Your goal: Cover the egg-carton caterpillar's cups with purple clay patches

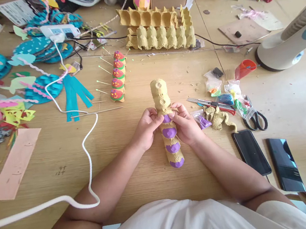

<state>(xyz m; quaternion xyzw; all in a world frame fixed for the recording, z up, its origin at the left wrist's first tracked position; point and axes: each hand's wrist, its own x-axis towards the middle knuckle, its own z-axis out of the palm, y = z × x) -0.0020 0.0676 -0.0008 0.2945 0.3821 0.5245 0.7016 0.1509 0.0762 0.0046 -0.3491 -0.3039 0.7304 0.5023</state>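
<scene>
A long strip of egg carton cups (171, 141) points away from me over the table, partly coated with purple clay. Purple patches (169, 132) cover the nearer cups, while the far cups are bare tan pulp. My left hand (147, 129) grips the strip's left side, its thumb against a purple patch. From the right, my right hand (184, 125) holds it the same way, thumb and fingers closed at the same cup. Beside that hand lie a bag of purple clay (204, 120) and torn carton scraps (218, 117).
A finished painted strip with faces (117, 75) stands ahead on the left. Right of my hands are a utility knife (212, 102), black scissors (255, 121) and two phones (251, 153). A white cable (88, 155) crosses the left side. Egg cartons (165, 36) lie at the back.
</scene>
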